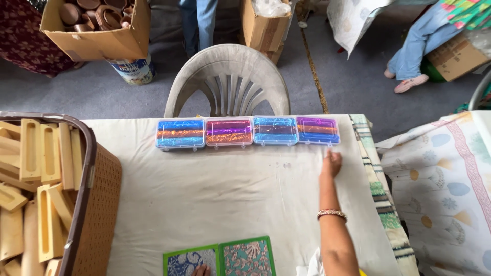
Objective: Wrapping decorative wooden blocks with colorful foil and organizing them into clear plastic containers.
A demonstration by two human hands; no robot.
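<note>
My right hand [331, 163] reaches across the white-clothed table [225, 194], fingers together, just below the rightmost of several clear plastic boxes. The boxes lie in a row along the far edge: blue-orange box [180, 133], pink-purple box [228, 131], blue box [275, 129], purple box [318, 129]. The hand holds nothing; a bangle sits on its wrist. Only the fingertips of my left hand [201, 270] show at the bottom edge, resting on a green-framed blue patterned card [190, 261]. A second green-framed card [248, 257] with pink pattern lies beside it.
A brown woven basket [94, 204] full of wooden slotted blocks stands at the left. A grey plastic chair [227, 82] faces the table's far side. Cardboard boxes [97, 30] sit on the floor behind; other people's legs [419, 46] show at the back. A floral-clothed table [445, 189] stands right.
</note>
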